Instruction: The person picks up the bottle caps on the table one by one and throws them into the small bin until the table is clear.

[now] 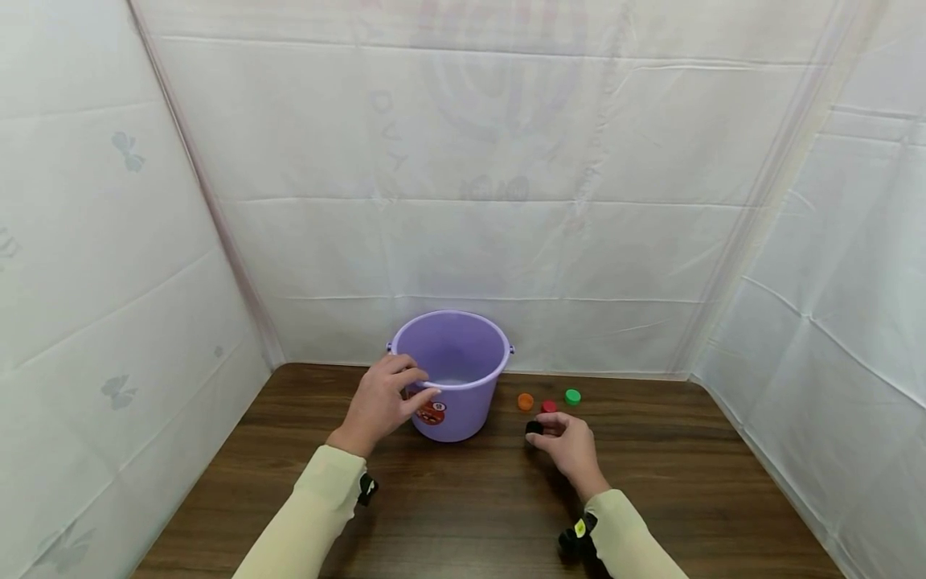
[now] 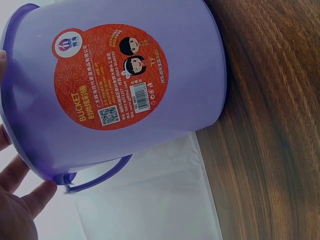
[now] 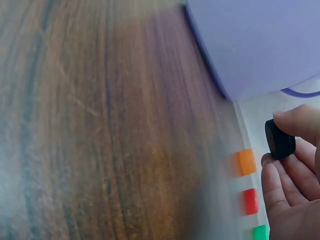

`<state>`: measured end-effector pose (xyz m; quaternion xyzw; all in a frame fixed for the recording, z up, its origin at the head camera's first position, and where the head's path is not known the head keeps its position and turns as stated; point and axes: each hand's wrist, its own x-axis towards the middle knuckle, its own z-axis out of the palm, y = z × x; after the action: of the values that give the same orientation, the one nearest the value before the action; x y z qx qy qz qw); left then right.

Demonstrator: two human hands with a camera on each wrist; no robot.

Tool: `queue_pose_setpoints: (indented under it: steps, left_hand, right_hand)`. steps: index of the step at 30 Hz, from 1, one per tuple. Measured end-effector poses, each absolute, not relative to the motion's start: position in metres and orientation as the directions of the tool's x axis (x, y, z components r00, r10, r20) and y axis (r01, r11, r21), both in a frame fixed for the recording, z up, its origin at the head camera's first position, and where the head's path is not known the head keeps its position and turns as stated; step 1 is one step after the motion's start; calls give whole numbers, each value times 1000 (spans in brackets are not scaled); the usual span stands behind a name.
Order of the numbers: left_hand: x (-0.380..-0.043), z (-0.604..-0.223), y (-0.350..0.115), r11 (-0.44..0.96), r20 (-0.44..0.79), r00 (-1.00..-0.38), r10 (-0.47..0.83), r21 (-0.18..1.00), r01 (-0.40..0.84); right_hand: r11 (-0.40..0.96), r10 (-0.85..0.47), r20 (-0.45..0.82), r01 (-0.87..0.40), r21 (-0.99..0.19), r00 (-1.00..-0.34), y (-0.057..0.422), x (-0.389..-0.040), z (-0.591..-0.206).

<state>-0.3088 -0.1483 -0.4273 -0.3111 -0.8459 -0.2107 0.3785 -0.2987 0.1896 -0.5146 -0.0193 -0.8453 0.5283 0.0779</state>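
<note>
A purple bucket (image 1: 463, 410) stands upright on the table, a round red label (image 2: 111, 76) on its side. My left hand (image 1: 381, 402) holds the bucket's near left rim, with the thumb outside and the fingers over the edge. To the right of the bucket, my right hand (image 1: 571, 447) pinches a black bottle cap (image 3: 281, 139) between thumb and fingers, raised off the table in the right wrist view. Just beyond this hand lie an orange cap (image 1: 525, 401), a red cap (image 1: 549, 407) and a green cap (image 1: 573, 396).
The dark wooden table (image 1: 448, 515) runs back to a white cloth wall (image 1: 463, 249). More white cloth hangs at the left (image 1: 108, 322) and right (image 1: 832, 346). A purple handle (image 2: 102, 177) hangs behind the bucket.
</note>
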Motion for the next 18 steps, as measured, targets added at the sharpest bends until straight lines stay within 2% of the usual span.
queue_pose_setpoints:
  steps: [18]
  left_hand:
    - [-309,-427,-149,713,773,-520,364,128,689]
  right_hand:
    - [382,85,155,-111,-918,-984,187,-289,-498]
